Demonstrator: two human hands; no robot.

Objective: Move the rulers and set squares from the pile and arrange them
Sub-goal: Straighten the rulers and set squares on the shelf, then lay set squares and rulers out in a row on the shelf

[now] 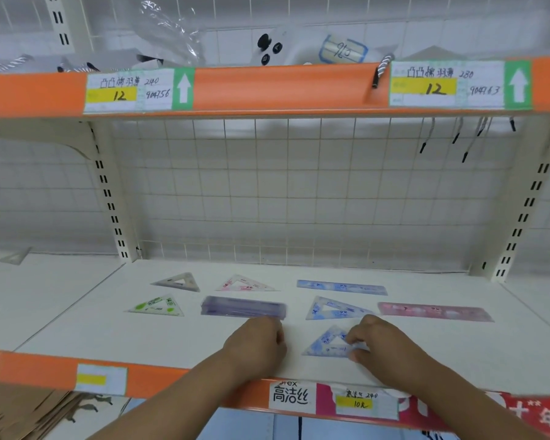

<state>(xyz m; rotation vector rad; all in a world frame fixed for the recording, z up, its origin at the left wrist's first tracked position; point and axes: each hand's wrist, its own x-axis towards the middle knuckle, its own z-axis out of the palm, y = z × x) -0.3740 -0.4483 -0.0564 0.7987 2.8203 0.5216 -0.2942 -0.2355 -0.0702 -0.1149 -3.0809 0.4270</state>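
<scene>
Rulers and set squares lie spread on the white shelf [458, 350]. At the back sit a grey set square [177, 282], a pink set square [246, 283] and a blue ruler [342, 287]. In front of them lie a green set square [157, 306], a purple ruler stack [243, 307], a blue set square [334, 308] and a pink ruler [435, 311]. My right hand [385, 347] pinches the right corner of another blue set square [326, 342] near the front. My left hand [256, 342] rests with curled fingers just below the purple stack, holding nothing I can see.
The orange front edge [172, 376] of the shelf carries price labels. A wire grid [299, 192] closes the back. An upper orange shelf [283, 87] hangs overhead with packaged goods. One more set square [15, 257] lies on the neighbouring shelf at far left.
</scene>
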